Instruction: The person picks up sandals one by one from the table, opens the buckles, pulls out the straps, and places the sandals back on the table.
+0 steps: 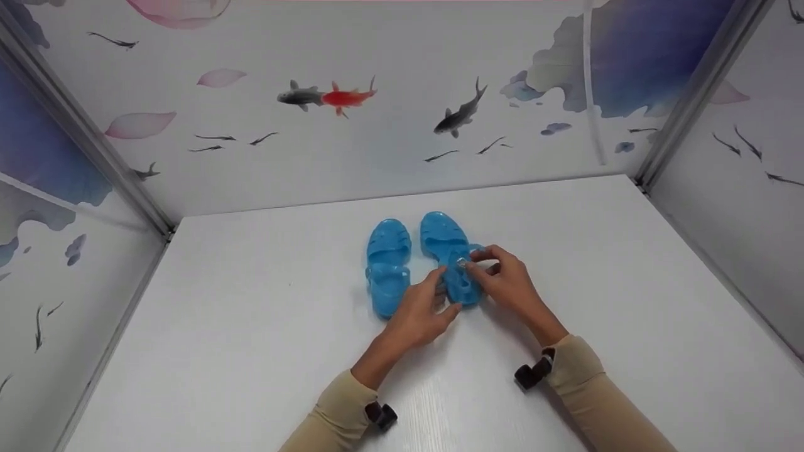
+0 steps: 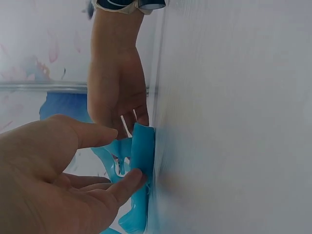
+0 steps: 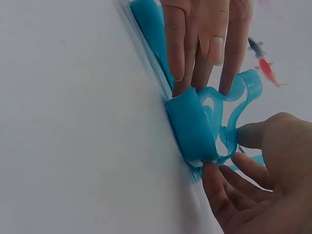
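Note:
A pair of translucent blue jelly sandals lies side by side, toes pointing away. On the right sandal [image 1: 443,226], the ankle strap stands loose in loops above the heel, with a small shiny buckle [image 1: 461,262]. My right hand [image 1: 505,282] pinches the strap [image 3: 233,122] between thumb and forefinger, its lower fingers against the outer heel. My left hand [image 1: 419,317] rests straight fingers on the inner side of the same sandal, and its thumb hangs close behind the heel [image 3: 190,126]. The left sandal [image 1: 388,238] lies by the left hand, its strap across the heel.
A white tabletop [image 1: 239,314] lies beneath, bounded by a back panel [image 1: 389,37] painted with fish and petals. Similar side panels meet it at metal posts on the left and right. Small black cameras [image 1: 534,373] sit at both cuffs.

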`<action>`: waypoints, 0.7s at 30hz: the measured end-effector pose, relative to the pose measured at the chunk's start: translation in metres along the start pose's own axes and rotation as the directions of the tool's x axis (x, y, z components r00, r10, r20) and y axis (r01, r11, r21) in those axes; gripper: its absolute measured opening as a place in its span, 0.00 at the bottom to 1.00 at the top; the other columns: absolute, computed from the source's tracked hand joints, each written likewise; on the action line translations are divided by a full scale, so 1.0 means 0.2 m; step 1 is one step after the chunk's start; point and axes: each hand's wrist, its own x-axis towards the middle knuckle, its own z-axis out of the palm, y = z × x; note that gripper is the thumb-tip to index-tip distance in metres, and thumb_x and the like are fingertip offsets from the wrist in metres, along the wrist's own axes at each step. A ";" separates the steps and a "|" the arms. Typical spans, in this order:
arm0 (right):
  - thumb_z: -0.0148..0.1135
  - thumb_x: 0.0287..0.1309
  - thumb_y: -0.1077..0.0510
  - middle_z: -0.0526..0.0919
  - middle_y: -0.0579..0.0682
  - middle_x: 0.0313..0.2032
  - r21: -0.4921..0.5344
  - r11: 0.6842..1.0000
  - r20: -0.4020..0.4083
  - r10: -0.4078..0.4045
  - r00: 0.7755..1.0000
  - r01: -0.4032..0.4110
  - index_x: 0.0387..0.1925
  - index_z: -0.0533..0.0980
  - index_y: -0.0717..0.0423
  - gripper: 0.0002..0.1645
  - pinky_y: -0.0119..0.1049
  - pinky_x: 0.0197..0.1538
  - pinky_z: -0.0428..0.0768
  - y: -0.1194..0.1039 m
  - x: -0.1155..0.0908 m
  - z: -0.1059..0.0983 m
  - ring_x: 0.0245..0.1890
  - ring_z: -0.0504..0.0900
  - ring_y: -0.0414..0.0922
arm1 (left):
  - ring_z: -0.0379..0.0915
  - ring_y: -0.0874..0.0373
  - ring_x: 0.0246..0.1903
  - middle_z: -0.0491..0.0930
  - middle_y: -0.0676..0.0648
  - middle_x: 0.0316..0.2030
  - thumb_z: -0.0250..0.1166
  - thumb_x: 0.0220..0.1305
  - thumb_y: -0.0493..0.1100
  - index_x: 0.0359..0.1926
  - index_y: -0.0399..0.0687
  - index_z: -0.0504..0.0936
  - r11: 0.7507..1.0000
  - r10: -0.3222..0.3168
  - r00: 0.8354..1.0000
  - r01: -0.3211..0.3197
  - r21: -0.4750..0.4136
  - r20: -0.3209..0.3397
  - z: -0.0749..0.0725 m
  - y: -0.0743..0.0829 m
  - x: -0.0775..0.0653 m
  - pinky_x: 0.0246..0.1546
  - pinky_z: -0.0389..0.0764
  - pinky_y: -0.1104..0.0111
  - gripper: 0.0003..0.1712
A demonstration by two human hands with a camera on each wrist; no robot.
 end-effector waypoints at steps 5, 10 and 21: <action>0.67 0.75 0.44 0.85 0.55 0.63 -0.002 1.000 0.008 0.001 1.000 -0.001 0.61 0.80 0.54 0.23 0.34 0.43 0.87 0.00 -0.01 0.01 0.45 0.87 0.48 | 0.73 0.45 0.75 0.74 0.40 0.77 0.69 0.77 0.46 0.82 0.42 0.61 1.000 -0.008 1.000 0.008 0.006 -0.017 -0.01 0.00 0.00 0.73 0.77 0.52 0.41; 0.67 0.76 0.43 0.85 0.54 0.64 0.003 1.000 0.005 0.022 1.000 -0.022 0.62 0.79 0.52 0.24 0.31 0.42 0.86 0.00 -0.01 0.01 0.44 0.86 0.47 | 0.72 0.44 0.76 0.72 0.40 0.78 0.69 0.77 0.49 0.83 0.44 0.61 0.999 -0.030 0.999 0.029 0.024 0.013 -0.03 0.04 -0.01 0.74 0.77 0.51 0.42; 0.63 0.78 0.46 0.78 0.56 0.67 0.016 0.997 -0.255 0.074 0.964 -0.072 0.70 0.71 0.52 0.28 0.31 0.45 0.86 -0.05 -0.02 -0.02 0.49 0.83 0.49 | 0.84 0.51 0.65 0.83 0.44 0.68 0.66 0.80 0.46 0.73 0.48 0.77 0.995 0.075 0.988 -0.083 -0.060 -0.139 -0.31 0.10 -0.06 0.64 0.86 0.59 0.25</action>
